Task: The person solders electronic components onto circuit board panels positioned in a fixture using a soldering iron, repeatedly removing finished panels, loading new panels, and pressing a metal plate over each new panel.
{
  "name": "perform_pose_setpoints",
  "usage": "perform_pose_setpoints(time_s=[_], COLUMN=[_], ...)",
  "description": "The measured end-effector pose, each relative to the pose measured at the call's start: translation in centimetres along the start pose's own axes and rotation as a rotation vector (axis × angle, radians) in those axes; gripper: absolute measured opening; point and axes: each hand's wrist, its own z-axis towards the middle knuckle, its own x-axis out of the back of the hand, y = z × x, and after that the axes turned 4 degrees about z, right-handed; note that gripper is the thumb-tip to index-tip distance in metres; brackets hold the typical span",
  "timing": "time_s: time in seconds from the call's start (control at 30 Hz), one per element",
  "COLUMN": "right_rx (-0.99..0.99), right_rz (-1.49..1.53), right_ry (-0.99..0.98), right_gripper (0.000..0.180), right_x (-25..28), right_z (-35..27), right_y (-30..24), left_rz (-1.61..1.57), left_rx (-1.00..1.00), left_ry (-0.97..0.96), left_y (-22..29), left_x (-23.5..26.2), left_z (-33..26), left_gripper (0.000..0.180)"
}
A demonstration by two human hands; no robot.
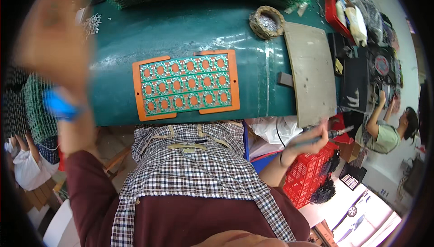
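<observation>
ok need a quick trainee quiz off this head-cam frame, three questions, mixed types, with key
1. Count: how many rows of oval openings does the green circuit-board panel in the orange fixture show?
2. True or false: the blue wristband is worn on the right wrist.
3. Fill in: the pen-shaped, metal-tipped tool is held in the ____ hand.

Key:
1. Three.
2. False: the blue wristband is on the wrist of the left hand, which is motion-blurred.
3. Right: the right hand holds it, out beyond the near edge of the green-topped table.
</observation>
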Motion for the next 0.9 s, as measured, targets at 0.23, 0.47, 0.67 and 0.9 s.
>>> perform_pose_setpoints(time_s=[0.23,0.47,0.67,0.9], right_rx=[-0.183,-0.126,0.090,0.117], right_rz=[0.606,0.705,0.657,0.645], right_ry=[-0.864,-1.017,-0.958,-1.016], right_gripper=[0.085,0.026,0.014,0.011], right_x=[-4.9,-8.9,-9.9,-10.5], right_z=[-0.6,0.9,0.8,0.5], right_y=[-5.8,-8.1,-8.5,-9.1], left_rz=[-0.539,-0.591,-0.596,-0.583], left_rx=[0.587,0.659,0.679,0.649], left_ry=[-0.741,-0.802,-0.873,-0.863], left_y=[12.2,13.6,13.8,13.8], left_x=[-5.0,-6.3,-6.1,-6.3], left_z=[-9.0,-8.8,-9.0,-9.2], left_gripper=[0.008,0.012,0.015,0.018])
